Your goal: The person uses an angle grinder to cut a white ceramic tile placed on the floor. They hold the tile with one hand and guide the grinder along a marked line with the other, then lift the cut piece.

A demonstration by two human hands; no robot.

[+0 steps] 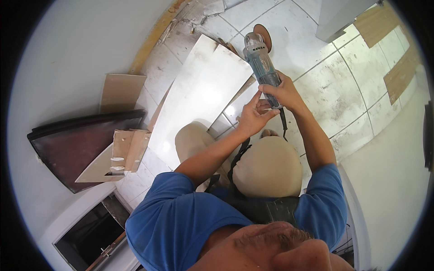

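A teal and grey angle grinder (261, 63) is held up in front of me, its head pointing away. The brown round disc (263, 38) sits at its far end, on the right side. My right hand (285, 92) wraps round the rear of the body. My left hand (254, 115) is at the back end, its fingers partly curled against the grinder and its thumb reaching toward the cord. The black power cord (283, 121) hangs from the tool's rear. A large white panel (199, 86) lies to the left of the grinder.
White floor tiles (334, 90) spread ahead and right, dusty in places. On the left, wood pieces (131, 149), a brown board (121, 90) and a dark red panel (81, 144) lean by the wall. More brown boards (402, 74) lie at the far right.
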